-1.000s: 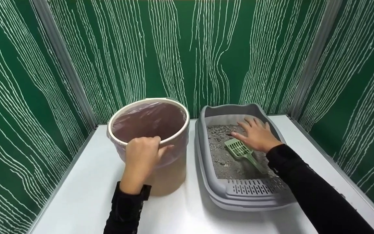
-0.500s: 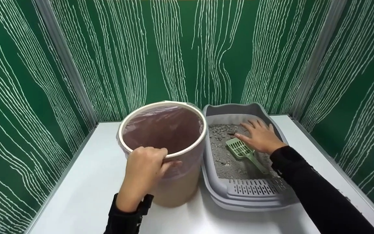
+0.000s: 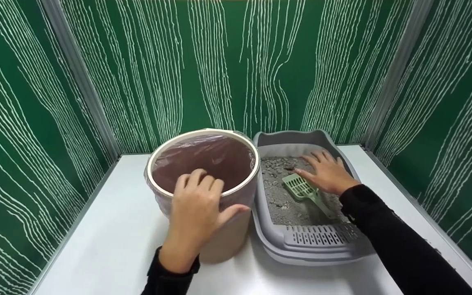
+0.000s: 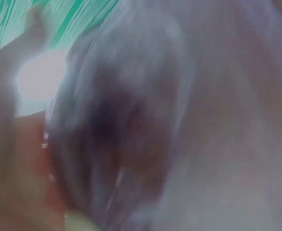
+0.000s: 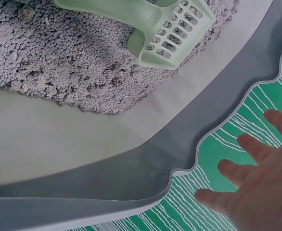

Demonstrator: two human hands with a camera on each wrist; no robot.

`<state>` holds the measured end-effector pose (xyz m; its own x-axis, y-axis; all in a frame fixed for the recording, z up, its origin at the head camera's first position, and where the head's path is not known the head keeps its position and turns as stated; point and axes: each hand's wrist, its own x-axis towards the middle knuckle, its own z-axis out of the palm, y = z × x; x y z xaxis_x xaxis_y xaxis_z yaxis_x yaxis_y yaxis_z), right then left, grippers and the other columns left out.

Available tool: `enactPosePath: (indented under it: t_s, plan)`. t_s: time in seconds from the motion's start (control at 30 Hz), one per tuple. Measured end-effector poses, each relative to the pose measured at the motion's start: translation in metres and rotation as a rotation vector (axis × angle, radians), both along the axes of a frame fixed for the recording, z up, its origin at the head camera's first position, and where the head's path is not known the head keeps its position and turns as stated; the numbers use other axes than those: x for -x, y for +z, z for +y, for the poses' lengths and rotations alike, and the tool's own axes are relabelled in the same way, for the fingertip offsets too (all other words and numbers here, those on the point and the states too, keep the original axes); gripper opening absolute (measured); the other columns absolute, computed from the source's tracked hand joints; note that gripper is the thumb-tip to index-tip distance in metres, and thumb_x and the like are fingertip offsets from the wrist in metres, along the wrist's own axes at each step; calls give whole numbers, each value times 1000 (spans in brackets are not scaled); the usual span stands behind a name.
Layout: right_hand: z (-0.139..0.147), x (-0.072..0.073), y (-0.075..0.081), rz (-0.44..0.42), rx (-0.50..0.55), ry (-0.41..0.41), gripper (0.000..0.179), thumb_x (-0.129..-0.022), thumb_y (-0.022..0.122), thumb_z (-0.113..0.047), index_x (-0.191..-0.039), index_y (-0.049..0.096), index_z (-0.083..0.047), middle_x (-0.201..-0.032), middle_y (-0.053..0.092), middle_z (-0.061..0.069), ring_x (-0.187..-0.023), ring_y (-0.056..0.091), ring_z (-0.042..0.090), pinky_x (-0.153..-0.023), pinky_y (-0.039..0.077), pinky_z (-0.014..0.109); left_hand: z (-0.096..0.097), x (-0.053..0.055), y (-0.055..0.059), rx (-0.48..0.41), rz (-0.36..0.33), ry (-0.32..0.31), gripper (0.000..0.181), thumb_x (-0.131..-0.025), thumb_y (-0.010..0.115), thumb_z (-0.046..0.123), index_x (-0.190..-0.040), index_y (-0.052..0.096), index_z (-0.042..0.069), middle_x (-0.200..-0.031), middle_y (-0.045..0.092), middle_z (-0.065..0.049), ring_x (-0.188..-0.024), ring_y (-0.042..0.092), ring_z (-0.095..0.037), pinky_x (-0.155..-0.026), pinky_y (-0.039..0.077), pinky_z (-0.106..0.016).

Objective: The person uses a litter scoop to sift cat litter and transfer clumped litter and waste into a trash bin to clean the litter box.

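Observation:
A trash can with a cream rim (image 3: 239, 186) and a clear plastic liner (image 3: 203, 151) stands on the white table. My left hand (image 3: 197, 219) is at its near rim, fingers over the opening and loosely bent, thumb stretched out to the right. Beside the can stands a grey litter box (image 3: 263, 205). A green slotted litter scoop (image 3: 299, 186) lies on the grey litter (image 3: 279, 207). Above the box hovers my right hand (image 3: 328, 174), fingers spread, holding nothing. The right wrist view shows the scoop (image 5: 172, 41) and the spread right fingers; the left wrist view is blurred.
Green walls (image 3: 260, 61) with white lines enclose the table (image 3: 96, 229) at the back and both sides. At the front of the litter box is a slotted step (image 3: 320, 237). The can stands tight against the box's left side.
The trash can moved right and nearer, up to the litter box, under the left hand's grip. That hand then loosened from the rim. The right hand barely moved.

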<state>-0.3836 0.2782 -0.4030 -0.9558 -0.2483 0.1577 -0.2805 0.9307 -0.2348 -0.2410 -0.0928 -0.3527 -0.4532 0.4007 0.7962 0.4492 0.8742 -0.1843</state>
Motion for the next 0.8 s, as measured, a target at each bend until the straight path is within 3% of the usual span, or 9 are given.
enactPosePath:
  t_s: [0.17,0.27,0.4,0.63,0.8]
  plan:
    - [-4,2,-4,-36,13,13,80,-109,43,-61,-166,32,-5,-168,28,31,-156,19,56,-118,7,80,17,19,-18,-4,231,-38,53,-96,71,57,-71,56,13,-61,52,1,-55,52,-20,-56,40,-34]
    - [-4,2,-7,-47,10,21,80,-110,44,-60,-166,32,-4,-166,32,32,-153,24,58,-118,11,80,17,30,-24,-47,288,-55,51,-95,76,47,-67,49,15,-56,43,2,-46,43,-19,-50,33,-34]
    - [-3,0,-9,-52,0,26,82,-109,43,-63,-165,34,-5,-164,35,33,-151,28,58,-116,16,81,12,40,-24,-82,262,-77,54,-94,77,47,-64,45,16,-53,41,3,-45,40,-18,-48,33,-34]
    - [-3,-1,-5,-152,6,16,82,-106,56,-55,-166,30,-5,-164,32,37,-147,36,59,-115,29,74,4,40,-23,-67,264,-95,55,-93,78,46,-63,43,16,-52,38,4,-43,35,-16,-46,30,-32]
    - [3,3,-2,-255,32,-70,80,-105,64,-37,-162,28,7,-157,37,42,-140,46,58,-112,41,66,3,36,-12,-44,143,-63,56,-91,81,47,-63,45,15,-53,43,2,-44,44,-19,-48,34,-34]
